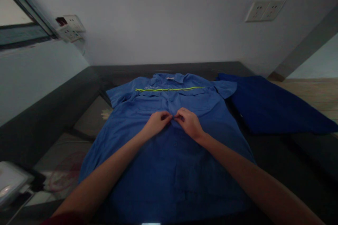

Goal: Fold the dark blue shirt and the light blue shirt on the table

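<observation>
A blue short-sleeved work shirt (148, 168) lies spread out face up, its collar at the far end. A yellow-green stripe runs across the chest above two flap pockets. My left hand (158, 121) pinches the shirt's front opening at mid-chest. Facing it, my right hand (188, 123) pinches the same spot from the other side, the fingertips of both hands nearly touching. Whatever small part sits between the fingertips is hidden. Below the hands, a button (175, 144) shows on the front placket.
A folded dark blue cloth (269, 105) lies to the right of the shirt. The dark surface (221, 66) meets a wall with sockets (265, 10). At lower left stands a white device (13, 182), with a greyish bag or sheet (66, 154) beyond it.
</observation>
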`<action>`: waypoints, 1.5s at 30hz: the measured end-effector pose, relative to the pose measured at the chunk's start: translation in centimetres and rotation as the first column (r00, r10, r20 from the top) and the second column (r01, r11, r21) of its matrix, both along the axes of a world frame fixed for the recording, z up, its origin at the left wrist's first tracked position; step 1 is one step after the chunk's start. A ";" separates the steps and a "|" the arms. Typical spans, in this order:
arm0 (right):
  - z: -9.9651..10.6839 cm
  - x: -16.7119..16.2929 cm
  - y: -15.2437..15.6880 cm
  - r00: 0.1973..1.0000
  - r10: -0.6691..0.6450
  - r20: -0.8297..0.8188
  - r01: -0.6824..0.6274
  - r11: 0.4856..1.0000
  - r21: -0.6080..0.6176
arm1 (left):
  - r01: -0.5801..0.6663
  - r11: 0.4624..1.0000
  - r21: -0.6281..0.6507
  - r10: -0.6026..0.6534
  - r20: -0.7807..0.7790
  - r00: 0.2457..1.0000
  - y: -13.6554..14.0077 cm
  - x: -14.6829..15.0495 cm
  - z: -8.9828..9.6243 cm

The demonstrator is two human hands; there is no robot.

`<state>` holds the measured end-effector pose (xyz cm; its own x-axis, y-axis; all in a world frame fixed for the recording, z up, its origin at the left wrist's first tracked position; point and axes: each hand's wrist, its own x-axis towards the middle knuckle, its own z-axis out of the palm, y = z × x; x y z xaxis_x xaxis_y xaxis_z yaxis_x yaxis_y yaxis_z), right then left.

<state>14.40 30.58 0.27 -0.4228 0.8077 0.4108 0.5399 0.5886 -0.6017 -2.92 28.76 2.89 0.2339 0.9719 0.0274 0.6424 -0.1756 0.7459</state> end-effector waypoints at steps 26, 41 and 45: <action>0.1 -0.2 0.1 0.992 0.009 -0.127 -0.006 1.000 0.020 | -0.090 0.996 -0.011 0.090 0.246 0.965 0.6 0.2 -2.6; 0.2 -0.1 0.2 0.985 -0.002 -0.175 -0.001 1.000 -0.022 | 0.005 0.997 -0.075 0.007 0.160 0.987 0.5 -0.1 -1.7; 0.5 -0.2 0.1 0.973 -0.002 -0.232 -0.004 1.000 -0.028 | -0.013 0.998 -0.055 0.021 0.152 0.988 0.4 0.0 -2.0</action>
<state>14.18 30.69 0.73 -0.3194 0.8199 0.4751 0.3827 0.5702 -0.7269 -2.93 29.19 0.91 0.2142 0.9767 0.0097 0.5228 -0.1230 0.8435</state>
